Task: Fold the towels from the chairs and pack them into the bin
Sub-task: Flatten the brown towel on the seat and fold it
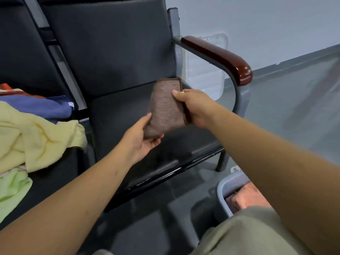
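The brown towel (165,105) is folded up small. It is in the air over the seat of the chair (128,129), and it does not touch the seat.

The right hand (195,105) grips the right edge of the towel, with the thumb on top and the fingers behind. The left hand (141,142) holds the low left corner, with the thumb on the front and the fingers under it. Both hands are closed on the towel.

The bin (221,190) is on the floor, low down to the right, near the person's knee. A pink towel (248,197) lies inside it. The right arm hides part of the bin, so I cannot tell how full it is.

I think the folding of this towel is done, or close to done. The step now looks like the last tidy-up before packing.

Next, the towel should go down and to the right, into the bin, on top of the pink one. One hand could carry it, but it has to be held flat and snug, or the fold may fall open.

There is more to do. A yellow towel (36,137), a green towel (12,190) and a blue towel (42,107) lie in a messy heap on the other chair (18,52) to the left. None of them is folded yet.
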The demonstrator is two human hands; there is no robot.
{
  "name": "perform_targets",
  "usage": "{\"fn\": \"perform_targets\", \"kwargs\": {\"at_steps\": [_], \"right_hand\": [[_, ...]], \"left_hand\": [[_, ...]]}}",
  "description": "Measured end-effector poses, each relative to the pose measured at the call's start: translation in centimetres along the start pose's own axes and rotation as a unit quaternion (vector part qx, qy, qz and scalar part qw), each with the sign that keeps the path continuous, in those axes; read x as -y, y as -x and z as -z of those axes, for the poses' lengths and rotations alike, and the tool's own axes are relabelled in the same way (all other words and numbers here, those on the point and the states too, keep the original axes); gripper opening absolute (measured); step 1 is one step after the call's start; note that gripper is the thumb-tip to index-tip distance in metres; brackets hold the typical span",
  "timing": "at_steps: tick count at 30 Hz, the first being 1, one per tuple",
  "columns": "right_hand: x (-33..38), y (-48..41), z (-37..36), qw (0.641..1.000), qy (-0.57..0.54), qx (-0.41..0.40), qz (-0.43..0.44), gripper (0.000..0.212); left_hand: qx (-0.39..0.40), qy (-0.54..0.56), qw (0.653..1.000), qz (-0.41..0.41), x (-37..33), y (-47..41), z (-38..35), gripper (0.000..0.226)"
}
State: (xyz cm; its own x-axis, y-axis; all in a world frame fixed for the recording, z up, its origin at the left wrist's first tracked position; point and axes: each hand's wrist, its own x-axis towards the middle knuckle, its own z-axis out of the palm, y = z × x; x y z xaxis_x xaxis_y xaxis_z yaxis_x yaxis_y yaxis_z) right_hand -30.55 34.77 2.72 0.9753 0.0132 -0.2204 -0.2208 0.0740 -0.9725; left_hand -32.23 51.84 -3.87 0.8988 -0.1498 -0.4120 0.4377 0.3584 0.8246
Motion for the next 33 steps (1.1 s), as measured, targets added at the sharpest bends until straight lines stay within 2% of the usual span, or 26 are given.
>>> {"fn": "perform_targets", "kwargs": {"at_steps": [3, 7, 11, 13, 18, 22, 24, 28, 31, 33], "right_hand": [[-1.0, 1.6, 5.3, 0.996, 0.029, -0.086, 0.015, 0.018], [-5.4, 4.4, 12.3, 0.971, 0.069, -0.231, 0.000, 0.027], [-11.1, 8.2, 18.6, 0.935, 0.032, -0.352, -0.017, 0.023], [-14.0, 10.1, 21.6, 0.914, 0.026, -0.404, -0.032, 0.026], [-21.8, 14.2, 26.7, 0.858, 0.007, -0.499, -0.119, 0.033], [-27.1, 15.4, 27.8, 0.821, 0.027, -0.545, -0.166, 0.027], [-29.3, 15.5, 28.1, 0.816, 0.039, -0.546, -0.185, 0.022], [-32.2, 15.2, 28.2, 0.823, 0.078, -0.511, -0.236, 0.015], [-33.5, 15.2, 28.7, 0.822, 0.117, -0.473, -0.293, 0.014], [-33.4, 15.2, 29.0, 0.816, 0.138, -0.467, -0.311, 0.018]], "left_hand": [[0.041, -0.055, 0.997, -0.040, 0.4, 0.1, -3.5, 0.005], [0.119, -0.163, 0.979, -0.032, 3.4, -0.3, -9.0, 0.008], [0.188, -0.297, 0.936, -0.004, 8.4, -1.5, -15.0, 0.009], [0.223, -0.380, 0.898, -0.013, 11.2, -2.4, -17.2, 0.015], [0.311, -0.558, 0.768, -0.038, 19.6, -4.1, -21.0, 0.020], [0.327, -0.659, 0.668, -0.113, 25.4, -4.8, -22.0, 0.037], [0.351, -0.691, 0.622, -0.112, 27.6, -5.2, -22.1, 0.035], [0.324, -0.736, 0.580, -0.125, 30.7, -6.5, -20.6, 0.022], [0.306, -0.811, 0.485, -0.116, 32.0, -6.3, -20.2, 0.028], [0.290, -0.833, 0.460, -0.103, 31.9, -6.0, -20.6, 0.033]]}}
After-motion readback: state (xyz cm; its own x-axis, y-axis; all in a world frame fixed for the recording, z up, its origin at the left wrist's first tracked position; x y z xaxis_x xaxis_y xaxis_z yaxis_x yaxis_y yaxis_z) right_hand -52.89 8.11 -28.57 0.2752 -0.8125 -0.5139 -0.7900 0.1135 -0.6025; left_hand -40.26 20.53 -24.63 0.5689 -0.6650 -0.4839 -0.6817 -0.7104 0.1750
